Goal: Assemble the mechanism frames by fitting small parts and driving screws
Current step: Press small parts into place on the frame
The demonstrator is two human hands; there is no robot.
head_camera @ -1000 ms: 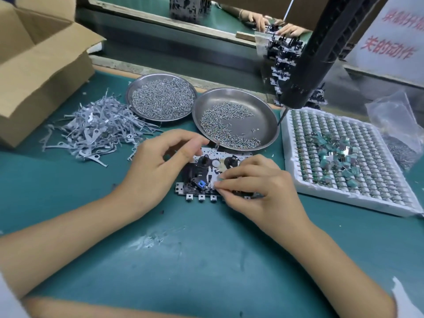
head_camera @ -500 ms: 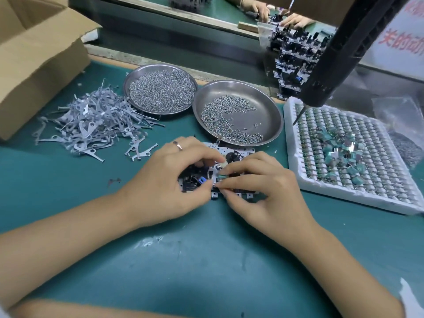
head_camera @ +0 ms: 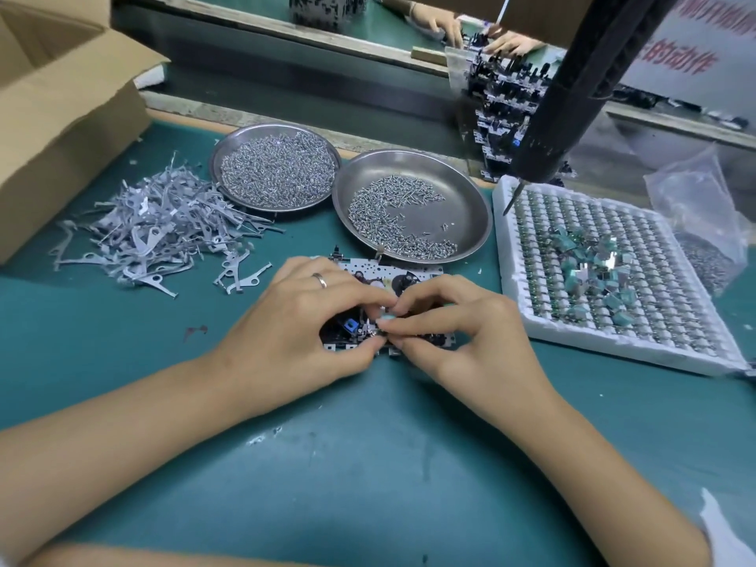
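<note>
Together, both hands (head_camera: 384, 321) pinch small parts on the perforated metal mechanism frame (head_camera: 392, 276), fingers curled.

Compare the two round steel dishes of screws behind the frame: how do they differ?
The left round steel dish is smaller, and small silver screws cover its whole floor. The right round steel dish is larger and mostly bare, its screws lying in a thin crescent toward the near and left side. The right one sits closer to the hands. Both are shallow, shiny and rest on the green mat.

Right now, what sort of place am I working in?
Likely a factory assembly bench: round steel dishes of small silver screws, a hanging black power screwdriver, and another worker's hands across the line.
</note>
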